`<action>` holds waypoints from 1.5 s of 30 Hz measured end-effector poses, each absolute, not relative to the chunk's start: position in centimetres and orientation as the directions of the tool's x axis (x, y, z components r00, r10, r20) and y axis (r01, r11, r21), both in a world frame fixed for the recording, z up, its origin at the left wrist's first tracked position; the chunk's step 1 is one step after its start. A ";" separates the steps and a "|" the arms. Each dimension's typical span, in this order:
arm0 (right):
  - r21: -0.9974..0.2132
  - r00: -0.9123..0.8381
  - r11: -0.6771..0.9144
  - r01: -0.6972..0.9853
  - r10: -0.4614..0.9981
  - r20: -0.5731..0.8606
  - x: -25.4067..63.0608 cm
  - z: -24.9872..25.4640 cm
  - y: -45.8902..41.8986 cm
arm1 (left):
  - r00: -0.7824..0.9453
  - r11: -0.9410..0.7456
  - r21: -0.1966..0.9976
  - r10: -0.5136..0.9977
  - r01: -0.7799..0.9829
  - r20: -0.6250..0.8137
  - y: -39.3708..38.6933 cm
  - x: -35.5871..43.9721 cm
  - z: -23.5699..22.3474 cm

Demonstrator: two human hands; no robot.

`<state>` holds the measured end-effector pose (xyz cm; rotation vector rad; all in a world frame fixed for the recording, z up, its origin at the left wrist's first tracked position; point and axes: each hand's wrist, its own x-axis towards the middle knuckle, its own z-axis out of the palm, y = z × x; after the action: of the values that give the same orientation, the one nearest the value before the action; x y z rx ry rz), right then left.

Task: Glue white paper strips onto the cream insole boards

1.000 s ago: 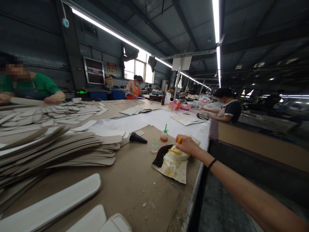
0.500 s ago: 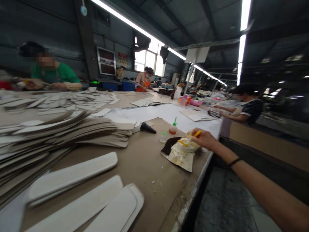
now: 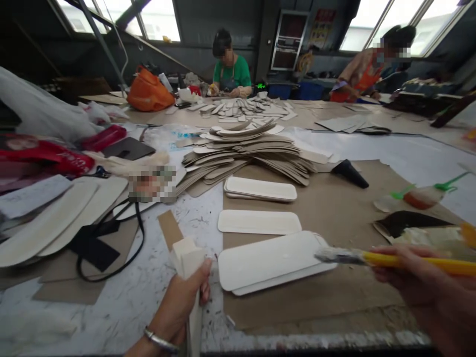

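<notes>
My right hand [image 3: 420,277] is closed around the yellow handle of a brush [image 3: 368,257]. The brush's bristles lie at the right end of the nearest white rounded-end panels [image 3: 267,260], which overlap on brown paper [image 3: 290,302]. In my left hand [image 3: 189,292], a bundle of pale strips [image 3: 189,255] is gripped, their lower ends hanging below the fist. Just beyond the bundle a tan strip [image 3: 170,225] shows; I cannot tell if it is held too. Two further groups of white panels, one in the middle [image 3: 258,222] and one farther back [image 3: 260,189], lie in a row behind.
Behind the panels rises a large pile of curved boards [image 3: 253,153]. A black cone-shaped object [image 3: 349,173], small glue bottles [image 3: 427,196] and a glue-smeared bundle [image 3: 427,235] stand right. Black straps [image 3: 100,248] lie left. Co-workers [image 3: 232,74] sit across the table.
The view has swung left and down. My right hand has left the glue-smeared bundle and now has the brush over the nearest panels. My left hand has come into view holding strips.
</notes>
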<state>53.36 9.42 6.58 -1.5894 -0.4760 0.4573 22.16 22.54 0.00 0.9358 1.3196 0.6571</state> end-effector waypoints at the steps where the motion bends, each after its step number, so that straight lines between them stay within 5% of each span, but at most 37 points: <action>1: -0.997 0.806 -0.025 -0.071 0.587 -0.072 51.0 6.5 10.6 | 0.166 0.489 0.866 0.850 0.105 -0.500 22.5 22.3 0.1; 5: -0.952 0.660 -0.043 -0.304 0.711 -0.243 44.0 5.9 14.5 | 0.213 0.464 0.876 0.850 0.133 -0.483 22.0 22.5 0.7; 11: -0.930 0.599 -0.061 -0.361 0.750 -0.282 40.4 4.0 16.4 | 0.249 0.472 0.872 0.836 0.131 -0.490 22.1 23.0 0.5; 24: -0.991 0.580 -0.131 -0.016 0.807 -0.116 39.3 3.8 16.5 | 0.281 0.495 0.862 0.816 0.114 -0.506 22.2 23.2 0.2; 35: -0.863 0.758 -0.277 0.423 0.630 0.169 46.1 4.9 13.7 | 0.274 0.496 0.863 0.821 0.092 -0.501 21.8 23.1 0.2; 45: -0.897 0.717 -0.279 0.343 0.695 0.058 46.3 4.7 14.0 | 0.246 0.510 0.855 0.820 0.094 -0.516 21.9 22.9 -0.9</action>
<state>46.33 14.01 4.73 -1.8866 -0.8041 0.4254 22.95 21.88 -0.86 0.9338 1.2413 0.6086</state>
